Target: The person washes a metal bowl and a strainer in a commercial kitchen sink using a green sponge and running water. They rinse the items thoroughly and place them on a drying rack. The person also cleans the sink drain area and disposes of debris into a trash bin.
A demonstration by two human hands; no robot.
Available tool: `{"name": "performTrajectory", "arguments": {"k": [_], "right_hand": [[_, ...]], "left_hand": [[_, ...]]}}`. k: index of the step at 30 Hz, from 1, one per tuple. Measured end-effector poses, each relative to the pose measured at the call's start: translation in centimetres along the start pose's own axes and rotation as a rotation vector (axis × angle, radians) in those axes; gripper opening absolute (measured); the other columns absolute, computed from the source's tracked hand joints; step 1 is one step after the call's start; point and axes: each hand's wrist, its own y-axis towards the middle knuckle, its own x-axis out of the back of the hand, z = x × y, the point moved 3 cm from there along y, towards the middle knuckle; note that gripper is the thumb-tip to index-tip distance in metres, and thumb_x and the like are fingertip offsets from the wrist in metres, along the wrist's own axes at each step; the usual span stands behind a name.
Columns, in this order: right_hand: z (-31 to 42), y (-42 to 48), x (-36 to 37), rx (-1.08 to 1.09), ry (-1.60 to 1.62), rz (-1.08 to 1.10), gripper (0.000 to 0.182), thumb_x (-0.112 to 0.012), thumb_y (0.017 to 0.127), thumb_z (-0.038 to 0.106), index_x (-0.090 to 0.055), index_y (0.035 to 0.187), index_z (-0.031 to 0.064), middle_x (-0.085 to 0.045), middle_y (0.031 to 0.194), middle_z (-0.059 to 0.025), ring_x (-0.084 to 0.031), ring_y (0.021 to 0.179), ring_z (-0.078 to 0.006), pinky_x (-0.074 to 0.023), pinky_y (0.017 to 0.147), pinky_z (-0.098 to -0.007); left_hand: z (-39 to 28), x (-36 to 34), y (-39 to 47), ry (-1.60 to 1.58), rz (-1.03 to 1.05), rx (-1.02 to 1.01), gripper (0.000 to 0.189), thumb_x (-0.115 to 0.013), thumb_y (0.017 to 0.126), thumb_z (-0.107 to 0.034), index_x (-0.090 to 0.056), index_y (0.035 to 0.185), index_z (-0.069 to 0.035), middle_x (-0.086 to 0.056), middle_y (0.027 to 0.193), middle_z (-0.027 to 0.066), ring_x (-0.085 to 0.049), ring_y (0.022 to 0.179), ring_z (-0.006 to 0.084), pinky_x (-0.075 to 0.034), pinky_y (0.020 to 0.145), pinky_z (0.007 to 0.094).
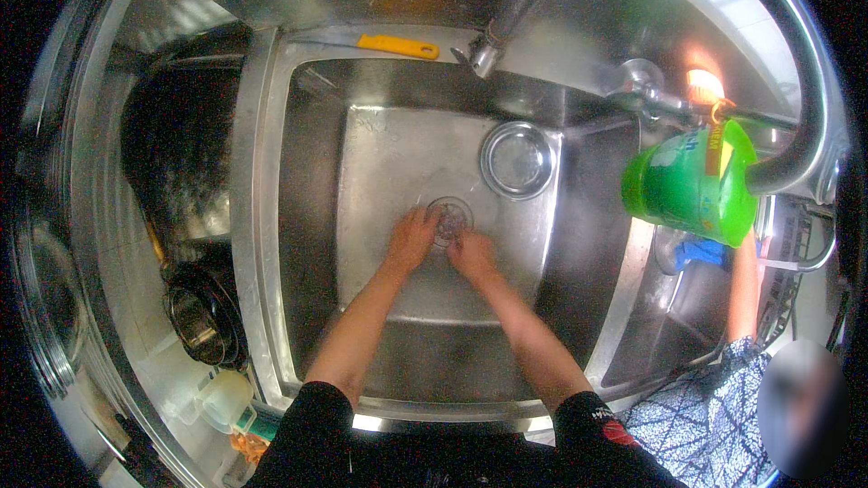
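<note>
Both of my hands are down at the drain of a deep stainless steel sink (380, 149). My left hand (412, 236) touches the left side of the round drain strainer (450, 218) with its fingertips. At the strainer's lower right edge, my right hand (471, 252) has its fingers curled in; whether it pinches the rim is hidden. Small bits of debris seem to lie in the strainer. A clear round glass bowl (517, 160) sits in the back right corner of the sink floor.
A yellow-handled knife (399, 46) lies on the back ledge beside a faucet spout (484, 57). At right, another person's forearm (744, 291) reaches behind a green plastic bucket (692, 183) near a second basin. Dark pans (203, 318) and a translucent jug (225, 400) stand left.
</note>
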Motion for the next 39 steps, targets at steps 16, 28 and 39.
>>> {"name": "performTrajectory", "arguments": {"k": [16,28,39], "right_hand": [[2.9,3.3,-0.3,-0.181,0.153,-0.192,0.030,-0.062,0.081,0.015,-0.060,0.109,0.0035,-0.064,0.104,-0.0231,-0.063,0.092,-0.0419,-0.0503,0.079,-0.0511],[1.1,6.0,-2.0,-0.082,0.160,-0.093,0.034,-0.056,0.085,0.028,-0.066,0.105,0.0019,-0.065,0.102,-0.0240,-0.060,0.099,-0.0417,-0.0455,0.089,-0.0509],[0.6,6.4,-2.5,-0.112,0.290,-0.117,0.041,-0.048,0.092,0.036,-0.067,0.100,-0.0004,-0.065,0.101,-0.0253,-0.060,0.098,-0.0431,-0.0438,0.089,-0.0495]], "left_hand": [[0.1,-0.4,-0.5,-0.278,-0.021,0.285,0.021,-0.058,0.082,-0.010,-0.063,0.100,-0.001,-0.058,0.096,0.0218,-0.057,0.093,0.0404,-0.047,0.079,0.0491],[0.6,-1.4,-0.3,-0.380,-0.186,0.254,0.014,-0.059,0.079,-0.008,-0.063,0.091,-0.002,-0.060,0.084,0.0213,-0.059,0.080,0.0414,-0.048,0.071,0.0497],[0.9,-2.8,0.8,-0.540,-0.097,0.433,0.015,-0.060,0.078,-0.015,-0.067,0.075,-0.002,-0.064,0.076,0.0224,-0.063,0.074,0.0401,-0.047,0.062,0.0489]]}}
